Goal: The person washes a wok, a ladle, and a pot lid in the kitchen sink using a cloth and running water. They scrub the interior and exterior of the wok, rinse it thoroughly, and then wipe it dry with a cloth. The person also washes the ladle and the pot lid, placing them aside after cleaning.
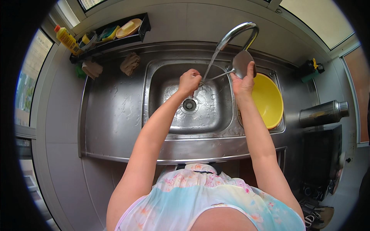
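We observe both hands engaged on one metal spatula [242,64], which is positioned above the sink [158,82], toward its rear right side. The left hand [189,82] is clenched around the end of the handle [217,77]; we cannot tell the exact finger placement beneath it. The right hand [243,83] grasps the broad blade, with the thumb laid against its face. The spatula is tilted, blade end to the right. We note that the tap [239,27] is running: its stream of water [211,62] descends to the handle, just beside the left hand. The drain [189,104] is located in the sink floor below. A yellow bowl [268,102] stands to the right of the sink, near the right forearm. On the steel desk [111,115], at left rear, we locate a crumpled cloth [130,64]; behind it, a black rack [111,44] carries a soap dish [129,28]. A metal flask [320,114] lies at far right.
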